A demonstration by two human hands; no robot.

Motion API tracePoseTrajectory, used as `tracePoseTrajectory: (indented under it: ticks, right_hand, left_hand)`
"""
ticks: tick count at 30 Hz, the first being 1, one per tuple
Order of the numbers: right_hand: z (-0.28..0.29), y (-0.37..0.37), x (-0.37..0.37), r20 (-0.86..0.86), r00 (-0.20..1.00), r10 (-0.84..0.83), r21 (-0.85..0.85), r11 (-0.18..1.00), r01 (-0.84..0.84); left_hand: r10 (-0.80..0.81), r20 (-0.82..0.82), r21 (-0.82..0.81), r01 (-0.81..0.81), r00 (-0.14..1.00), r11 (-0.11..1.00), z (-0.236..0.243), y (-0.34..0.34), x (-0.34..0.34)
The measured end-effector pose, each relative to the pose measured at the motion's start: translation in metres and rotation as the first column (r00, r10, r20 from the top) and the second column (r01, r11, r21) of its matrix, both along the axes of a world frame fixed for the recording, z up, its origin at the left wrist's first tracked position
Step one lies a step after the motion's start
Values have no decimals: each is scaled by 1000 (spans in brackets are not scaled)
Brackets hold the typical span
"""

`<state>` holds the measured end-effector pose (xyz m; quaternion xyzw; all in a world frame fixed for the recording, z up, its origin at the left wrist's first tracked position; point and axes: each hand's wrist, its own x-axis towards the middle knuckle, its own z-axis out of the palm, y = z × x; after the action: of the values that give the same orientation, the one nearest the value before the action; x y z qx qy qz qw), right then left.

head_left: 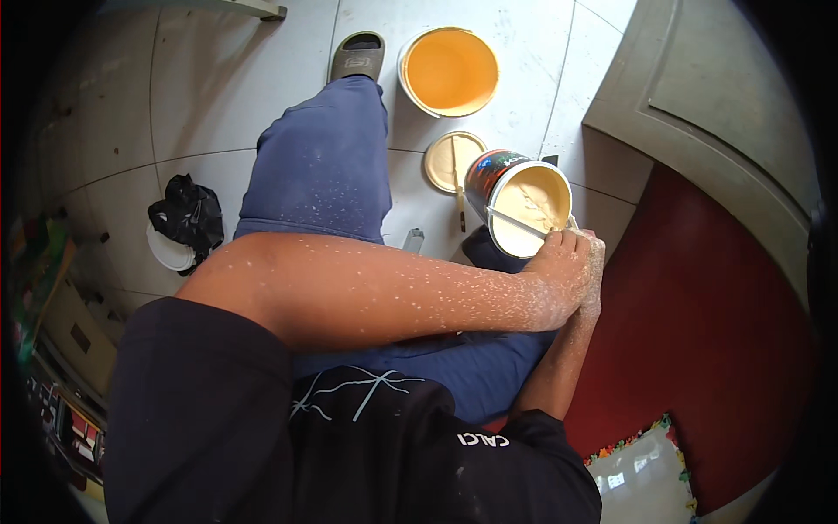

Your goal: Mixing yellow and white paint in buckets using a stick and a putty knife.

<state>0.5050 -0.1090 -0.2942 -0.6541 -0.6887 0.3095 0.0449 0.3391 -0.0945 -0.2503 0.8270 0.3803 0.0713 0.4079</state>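
A dark-printed pail [486, 179] leans toward me on the right, its white rim facing up. Thick cream-coloured paste [532, 201] fills its inside. My left forearm, spattered with pale specks, crosses over to the pail. At the near rim my left hand [563, 269] is closed on the end of a narrow pale flat strip [518, 222], which lies across the opening; its kind is unclear. My right hand [596, 266], coated in pale paste, is curled at the pail's right rim, partly hidden behind my left hand.
Beyond the pail stands an open bucket [449, 74], orange inside. A round lid [443, 164] lies on the tiles with a thin dark-ended tool [460, 196] across it. A black plastic bag [188, 214] sits on a white container at left. Grey panelled furniture [698, 131] borders the red surface [698, 332] at right.
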Motion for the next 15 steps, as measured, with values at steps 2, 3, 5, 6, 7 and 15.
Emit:
tracePoseTrajectory:
  ticks: [2, 3, 5, 6, 7, 15]
  right_hand:
    - [-44, -34, 12, -390, 891, -230, 44, 962, 268]
    - [-43, -36, -7, -693, 622, -365, -105, 904, 414]
    - [-35, -36, -8, -858, 242, -454, -302, 825, 478]
    - [-31, -30, 8, -466, 858, -216, -105, 976, 188]
    - [-26, -26, 12, 162, 965, 207, -137, 973, -186]
    - [-1, 5, -9, -17, 998, -54, -235, 971, 48]
  left_hand:
    - [-33, 42, -170, 40, 999, 985, 5, 9, -4]
    - [-14, 30, -193, 19, 999, 981, 4, 9, -4]
    - [18, 19, -235, -13, 1000, 972, 7, 10, -2]
    - [33, 15, -256, -28, 999, 966, 8, 10, -1]
    - [40, 11, -275, -36, 999, 961, 9, 10, 0]
    - [59, -40, -453, -71, 997, 889, 4, 7, 8]
